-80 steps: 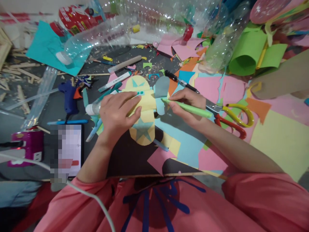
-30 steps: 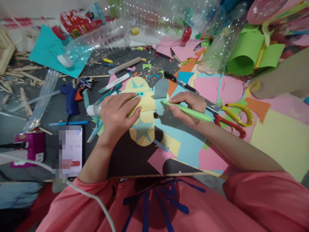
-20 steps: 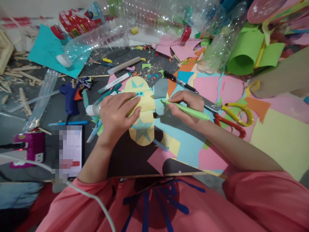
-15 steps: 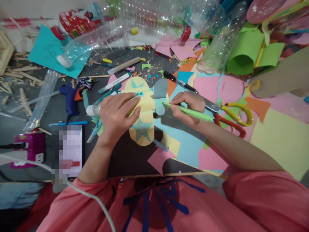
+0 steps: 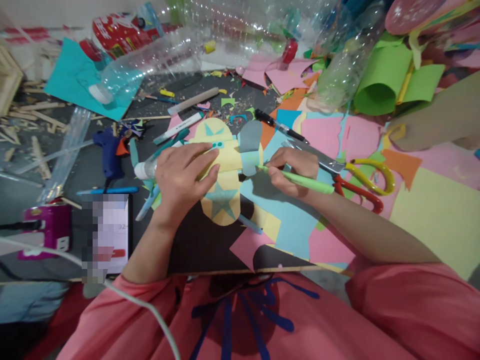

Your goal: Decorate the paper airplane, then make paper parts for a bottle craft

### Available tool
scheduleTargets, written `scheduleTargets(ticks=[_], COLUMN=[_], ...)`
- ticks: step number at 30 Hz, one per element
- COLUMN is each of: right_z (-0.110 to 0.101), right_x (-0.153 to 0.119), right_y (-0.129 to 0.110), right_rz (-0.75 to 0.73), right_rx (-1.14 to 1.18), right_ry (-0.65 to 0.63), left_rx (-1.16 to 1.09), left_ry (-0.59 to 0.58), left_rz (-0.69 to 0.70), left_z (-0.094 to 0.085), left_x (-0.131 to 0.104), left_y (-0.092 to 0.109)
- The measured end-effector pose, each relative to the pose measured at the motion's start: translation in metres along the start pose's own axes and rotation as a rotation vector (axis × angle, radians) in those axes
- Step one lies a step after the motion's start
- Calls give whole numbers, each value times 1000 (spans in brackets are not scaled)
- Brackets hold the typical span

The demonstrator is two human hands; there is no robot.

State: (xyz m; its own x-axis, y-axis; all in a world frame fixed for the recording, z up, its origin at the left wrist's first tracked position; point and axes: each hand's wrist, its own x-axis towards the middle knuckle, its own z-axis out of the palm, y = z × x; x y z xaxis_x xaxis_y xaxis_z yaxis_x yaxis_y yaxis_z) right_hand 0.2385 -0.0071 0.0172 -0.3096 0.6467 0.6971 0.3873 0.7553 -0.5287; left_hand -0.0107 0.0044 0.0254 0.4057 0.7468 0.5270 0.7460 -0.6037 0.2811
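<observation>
Across a dark tabletop (image 5: 210,255) strewn with paper offcuts, a person works on a plane-shaped paper model (image 5: 230,161), which lies front and centre between the two hands. The right hand (image 5: 294,170) pinches a green pen (image 5: 307,183), fingers closed around its barrel; the tip has slid from near the seam of a pale-blue panel (image 5: 249,159) toward that panel's outer edge, a shift suggesting that the marking has moved to a fresh spot, though contact is too small to confirm. The left hand (image 5: 183,172) spreads palm down over the model's body, fingers loosely apart, seemingly steadying it rather than clamping it. Smooth yellow card forms the rounded wings, one bearing a sharp-pointed teal star (image 5: 221,201); a grey-looking rounded flap (image 5: 251,135) adjoins the panel. Metal scissors (image 5: 333,165) with yellow and red handles lie beside the right hand, while glossy clear bottles (image 5: 150,62) crowd the far side near rough wood splinters (image 5: 41,107).
</observation>
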Motion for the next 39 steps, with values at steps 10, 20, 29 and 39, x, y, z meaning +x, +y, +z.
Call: scheduleTargets(ticks=[10,20,29,39], right_z=[3,3,9,9], right_x=[-1,-1,-2,-1], right_y=[2,-4,-5,-3], right_rz=[-12,-47,17,-70], right_rx=[-13,40,-6,-89], right_ry=[-8,122,-22,14], left_rx=[-8,-11,31,-13], left_ry=[-14,-50,-28,37], left_rz=[-12,-46,-9,33], left_z=[-1,-3,-2,0], left_x=[1,2,2,1], left_y=[2,3,2,1])
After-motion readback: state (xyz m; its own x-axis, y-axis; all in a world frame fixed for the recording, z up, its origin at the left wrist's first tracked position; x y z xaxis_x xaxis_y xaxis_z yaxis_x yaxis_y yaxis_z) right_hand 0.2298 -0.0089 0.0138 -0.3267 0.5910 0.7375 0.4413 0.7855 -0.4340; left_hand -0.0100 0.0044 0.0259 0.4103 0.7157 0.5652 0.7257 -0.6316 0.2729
